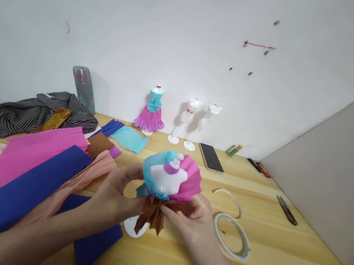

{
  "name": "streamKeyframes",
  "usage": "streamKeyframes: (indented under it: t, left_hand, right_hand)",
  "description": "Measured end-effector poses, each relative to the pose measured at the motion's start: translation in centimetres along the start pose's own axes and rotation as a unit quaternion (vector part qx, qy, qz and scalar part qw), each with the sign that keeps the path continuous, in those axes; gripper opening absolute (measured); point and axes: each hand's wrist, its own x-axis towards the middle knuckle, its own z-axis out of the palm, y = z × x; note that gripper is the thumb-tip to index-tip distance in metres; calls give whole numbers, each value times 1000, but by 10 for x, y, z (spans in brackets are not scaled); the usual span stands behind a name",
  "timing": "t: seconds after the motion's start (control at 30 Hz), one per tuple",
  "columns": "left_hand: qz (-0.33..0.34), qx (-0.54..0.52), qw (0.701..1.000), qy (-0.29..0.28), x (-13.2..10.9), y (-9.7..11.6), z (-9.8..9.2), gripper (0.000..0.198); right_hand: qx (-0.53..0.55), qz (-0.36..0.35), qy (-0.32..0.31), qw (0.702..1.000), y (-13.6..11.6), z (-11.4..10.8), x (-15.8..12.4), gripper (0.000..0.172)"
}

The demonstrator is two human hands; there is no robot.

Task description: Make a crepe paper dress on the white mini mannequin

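A small white mannequin (168,180) stands tilted between my hands, with blue and pink crepe paper (192,178) flaring behind its shoulders and a purple band at its neck. Brown crepe paper (153,213) is gathered at its waist and hangs in pointed folds. My left hand (119,195) grips the mannequin and paper from the left, thumb on the brown folds. From the right, my right hand (191,218) pinches the brown paper at the waist. Below, the round white base (135,226) partly shows.
Blue (24,193) and pink (41,150) crepe sheets lie left, near a striped cloth (47,113) and bottle (84,90). Behind stand a dressed mannequin (152,112) and two bare-skirted ones. Tape roll (247,252), phone (211,157) and cutter (287,210) lie right.
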Motion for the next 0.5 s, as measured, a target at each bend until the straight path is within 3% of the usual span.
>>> streamKeyframes:
  t: [0.1, 0.3, 0.5]
  left_hand:
    - [-5, 21, 1000, 0, 1, 3, -1, 25]
    - [-98, -69, 993, -2, 8, 15, 4, 29]
    - [-125, -75, 989, 18, 9, 20, 5, 31]
  right_hand:
    - [22, 6, -7, 1000, -4, 1, 2, 25]
    - [33, 23, 7, 999, -3, 2, 10, 31]
    - [72, 61, -6, 996, -9, 2, 12, 30]
